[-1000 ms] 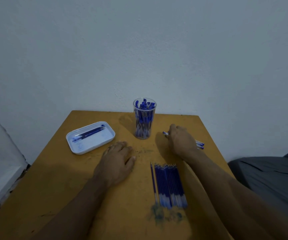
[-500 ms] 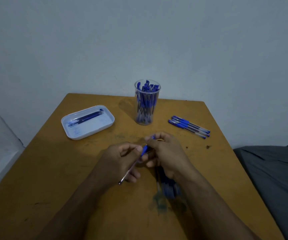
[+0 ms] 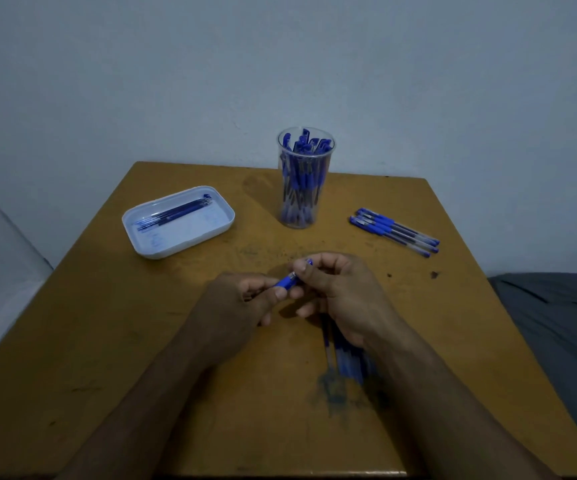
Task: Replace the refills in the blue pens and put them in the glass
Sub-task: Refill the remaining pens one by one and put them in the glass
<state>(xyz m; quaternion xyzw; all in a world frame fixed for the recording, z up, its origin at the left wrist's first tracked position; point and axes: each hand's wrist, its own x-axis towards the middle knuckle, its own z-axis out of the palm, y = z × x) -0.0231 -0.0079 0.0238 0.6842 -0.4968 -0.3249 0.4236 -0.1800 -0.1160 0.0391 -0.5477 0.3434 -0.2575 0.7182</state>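
"Why did both hands pinch the blue pen (image 3: pixel 287 280) at the middle of the frame?"

"Probably to open it, one end in the left hand (image 3: pixel 245 303), one in the right hand (image 3: pixel 342 292). The glass (image 3: pixel 305 178) waited above."

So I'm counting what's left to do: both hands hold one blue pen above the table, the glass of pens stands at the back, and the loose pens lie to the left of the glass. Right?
Not quite. The head view shows the loose pens lying to the right of the glass; on its left sits the white tray. The rest holds: left hand and right hand hold one blue pen.
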